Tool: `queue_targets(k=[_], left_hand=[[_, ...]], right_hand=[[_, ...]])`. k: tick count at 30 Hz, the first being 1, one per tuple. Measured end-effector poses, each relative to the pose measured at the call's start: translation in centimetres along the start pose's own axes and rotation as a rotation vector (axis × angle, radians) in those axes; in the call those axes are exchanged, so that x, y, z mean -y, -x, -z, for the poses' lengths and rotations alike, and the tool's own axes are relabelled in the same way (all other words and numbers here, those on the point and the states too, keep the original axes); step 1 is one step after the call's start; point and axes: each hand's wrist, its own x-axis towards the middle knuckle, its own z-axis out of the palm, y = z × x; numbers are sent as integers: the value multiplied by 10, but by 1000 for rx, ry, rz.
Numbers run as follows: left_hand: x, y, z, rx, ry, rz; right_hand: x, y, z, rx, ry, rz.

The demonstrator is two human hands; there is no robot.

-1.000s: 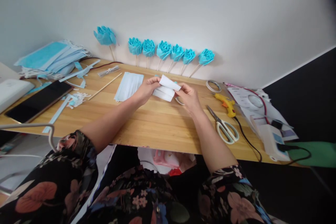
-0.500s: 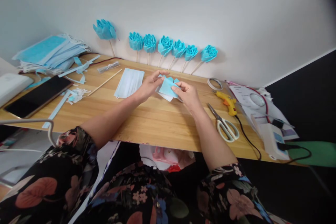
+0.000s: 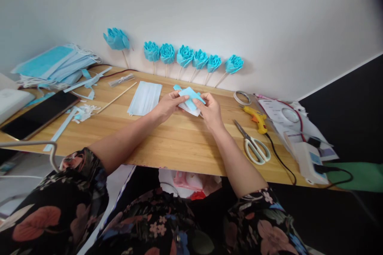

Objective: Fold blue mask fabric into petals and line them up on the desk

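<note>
Folded blue and white fabric pieces (image 3: 190,101) are held between both hands above the middle of the wooden table. My left hand (image 3: 169,105) pinches their left side, thumb on top. On the right side, my right hand (image 3: 210,110) has its thumb on the blue layer and its fingers behind. The underside of the fabric is hidden. A pleated pale blue mask piece (image 3: 145,98) lies flat just left of my left hand. Behind the hands, several blue fabric flowers (image 3: 184,56) on thin sticks lean against the wall.
At left are stacked masks (image 3: 50,63), a phone (image 3: 40,114), scraps (image 3: 84,112), a stick (image 3: 116,97) and a small plastic packet (image 3: 121,80). Right are a tape roll (image 3: 242,92), a yellow glue gun (image 3: 255,118), scissors (image 3: 253,144) and a white power strip (image 3: 308,163).
My left fingers have closed onto the fabric, where they were raised and more spread before. A pale flap now lies across the blue layer. The view has shifted slightly.
</note>
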Motion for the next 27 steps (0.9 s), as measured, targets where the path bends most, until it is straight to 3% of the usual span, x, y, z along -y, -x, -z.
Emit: queue_targets(k=[4,11,14,19,24,27], left_hand=[[-3,-2,4,-46,-133,-59],[-7,-2,3,-10,-275,-171],[-7,-1,1,-1,-240,-167],[0,0,3,68,-231,-42],[-1,1,2,-62,-289,-63],[-4,2,1,-81,-340,-85]], right_hand=[[3,-1,4,86,-12,-42],[1,-3,16,187,170,5],[2,-3,14,154,149,41],[8,-2,11,56,126,57],[1,-5,11,106,72,30],[-3,-6,12,154,23,-4]])
